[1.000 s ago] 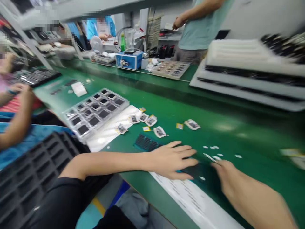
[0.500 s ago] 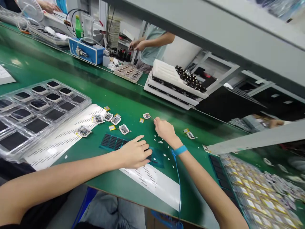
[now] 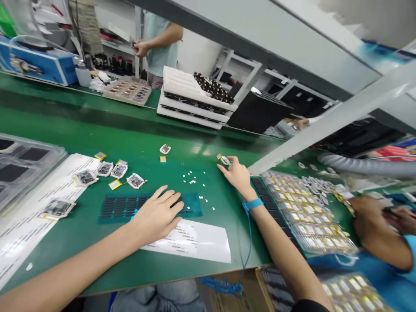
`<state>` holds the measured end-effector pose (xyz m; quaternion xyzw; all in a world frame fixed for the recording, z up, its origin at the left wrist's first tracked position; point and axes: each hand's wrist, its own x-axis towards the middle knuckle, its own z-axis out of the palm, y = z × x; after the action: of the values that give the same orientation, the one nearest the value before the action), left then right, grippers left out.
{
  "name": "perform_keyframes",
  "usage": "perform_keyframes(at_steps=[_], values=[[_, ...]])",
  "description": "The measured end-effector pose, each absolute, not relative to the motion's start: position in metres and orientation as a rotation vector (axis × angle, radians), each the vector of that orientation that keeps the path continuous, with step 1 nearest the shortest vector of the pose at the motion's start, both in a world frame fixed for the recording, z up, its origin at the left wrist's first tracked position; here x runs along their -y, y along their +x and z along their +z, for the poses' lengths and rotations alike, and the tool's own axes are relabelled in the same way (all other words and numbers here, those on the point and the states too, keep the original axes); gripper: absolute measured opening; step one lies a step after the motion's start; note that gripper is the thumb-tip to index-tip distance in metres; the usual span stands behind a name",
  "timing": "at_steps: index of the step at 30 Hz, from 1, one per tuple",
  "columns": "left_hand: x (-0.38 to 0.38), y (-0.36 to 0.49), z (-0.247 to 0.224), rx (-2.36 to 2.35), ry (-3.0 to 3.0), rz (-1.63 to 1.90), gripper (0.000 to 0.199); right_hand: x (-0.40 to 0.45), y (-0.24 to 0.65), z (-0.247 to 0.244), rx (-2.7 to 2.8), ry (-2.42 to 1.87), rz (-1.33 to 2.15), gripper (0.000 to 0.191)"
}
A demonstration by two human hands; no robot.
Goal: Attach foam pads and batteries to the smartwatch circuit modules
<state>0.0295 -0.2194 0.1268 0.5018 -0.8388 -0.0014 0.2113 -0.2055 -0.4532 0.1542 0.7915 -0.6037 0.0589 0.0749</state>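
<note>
My left hand (image 3: 160, 212) lies palm down with its fingers apart, over the right part of a blue translucent sheet (image 3: 107, 208) of black strips. Below it is a white printed sheet (image 3: 211, 242). My right hand (image 3: 238, 177) wears a blue wrist strap (image 3: 253, 203) with a coiled cord. Its thumb and forefinger are spread around a small white-framed circuit module (image 3: 225, 160) with a yellow-edged battery (image 3: 219, 156); firm contact cannot be made out. Another circuit module (image 3: 165, 149) and its battery (image 3: 163, 159) lie further left. White scraps (image 3: 193, 180) are scattered between my hands.
Several circuit modules (image 3: 135, 180) lie at left near a clear tray (image 3: 32, 151). White foam trays (image 3: 191, 104) are stacked behind. A grey post (image 3: 292, 138) rises past my right hand, beside a tray of batteries (image 3: 305, 212). A co-worker's arm (image 3: 377, 225) is at far right.
The view has turned to the right. My right hand has left the circuit module at the middle and moved right to another one, its fingers now spread. My left hand stays on the blue sheet.
</note>
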Motion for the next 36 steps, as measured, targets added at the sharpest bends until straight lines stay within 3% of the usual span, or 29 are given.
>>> perform_keyframes(at_steps=[7,14,21,25,30,36], values=[[0.209,0.033,0.142,2.497,1.211,-0.172,0.062,0.483,-0.217,0.137,1.957,2.342,0.259,0.044],[0.193,0.016,0.138,2.569,1.32,-0.194,0.069,0.5,-0.225,0.136,2.018,2.388,0.389,0.048],[0.189,0.018,0.141,2.541,1.486,-0.126,0.07,0.494,-0.225,0.129,1.93,2.461,0.523,0.034],[0.192,0.025,0.147,2.483,1.512,-0.157,0.07,0.486,-0.221,0.133,1.88,2.475,0.535,0.041],[0.198,0.03,0.158,2.164,1.577,-0.108,0.061,0.437,-0.198,0.162,1.602,2.55,0.622,0.044],[0.196,0.028,0.167,2.02,1.506,-0.134,0.066,0.34,-0.162,0.177,0.93,3.119,0.418,0.043]])
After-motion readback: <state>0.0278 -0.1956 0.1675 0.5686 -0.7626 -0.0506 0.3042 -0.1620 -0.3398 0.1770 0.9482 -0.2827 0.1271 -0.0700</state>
